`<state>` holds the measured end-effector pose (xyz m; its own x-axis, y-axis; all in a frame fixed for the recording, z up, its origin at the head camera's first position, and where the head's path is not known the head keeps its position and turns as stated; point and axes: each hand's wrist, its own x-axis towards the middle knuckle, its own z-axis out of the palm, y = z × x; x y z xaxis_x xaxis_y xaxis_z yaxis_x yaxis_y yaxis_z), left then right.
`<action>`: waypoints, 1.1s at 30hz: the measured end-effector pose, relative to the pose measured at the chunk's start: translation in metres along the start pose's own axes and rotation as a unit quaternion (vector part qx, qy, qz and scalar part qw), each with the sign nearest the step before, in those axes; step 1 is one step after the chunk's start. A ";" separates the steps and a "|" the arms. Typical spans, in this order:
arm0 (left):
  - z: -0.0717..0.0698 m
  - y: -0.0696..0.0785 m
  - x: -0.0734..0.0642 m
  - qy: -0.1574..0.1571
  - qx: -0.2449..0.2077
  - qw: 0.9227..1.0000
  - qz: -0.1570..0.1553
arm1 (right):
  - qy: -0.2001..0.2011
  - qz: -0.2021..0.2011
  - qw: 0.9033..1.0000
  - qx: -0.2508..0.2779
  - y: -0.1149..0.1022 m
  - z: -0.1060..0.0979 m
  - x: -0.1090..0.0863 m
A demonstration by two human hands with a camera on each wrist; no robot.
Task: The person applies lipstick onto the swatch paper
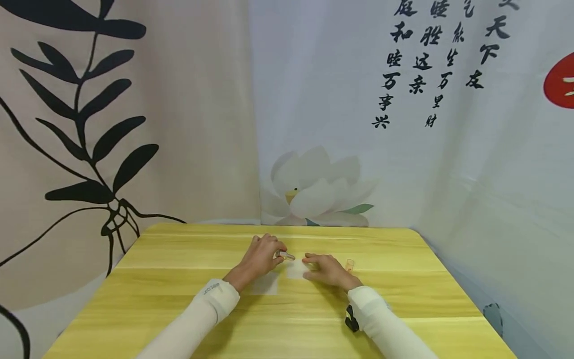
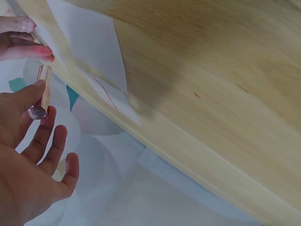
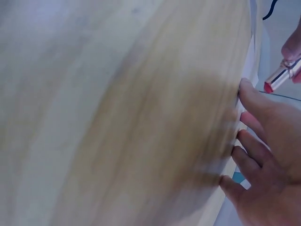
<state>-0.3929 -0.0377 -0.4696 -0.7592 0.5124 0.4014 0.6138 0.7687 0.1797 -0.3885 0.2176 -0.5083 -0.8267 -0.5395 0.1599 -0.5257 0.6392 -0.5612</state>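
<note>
My left hand pinches a lipstick between thumb and fingers, above the table. Its red tip shows in the right wrist view, where the lipstick tube looks metallic. To the right, my right hand has its fingers loosely extended and holds nothing. A red smear marks one right-hand fingertip in the left wrist view. Between the hands lies a white paper piece, which bears a thin red line. Nearer my left wrist is another white paper piece.
A clear, orange-tinted cap stands just beyond the right hand. Under everything is a yellow wood-grain table. A small red mark shows on its top. Behind the far edge hangs a printed curtain.
</note>
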 end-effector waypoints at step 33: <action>0.027 0.007 0.026 -0.004 0.069 0.997 0.031 | -0.007 0.017 1.000 -0.019 -0.002 -0.001 -0.001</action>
<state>-0.4144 -0.0090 -0.4820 -0.7229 0.5628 0.4009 0.6238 0.7810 0.0284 -0.3871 0.2174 -0.5068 -0.8408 -0.5257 0.1295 -0.5055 0.6767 -0.5353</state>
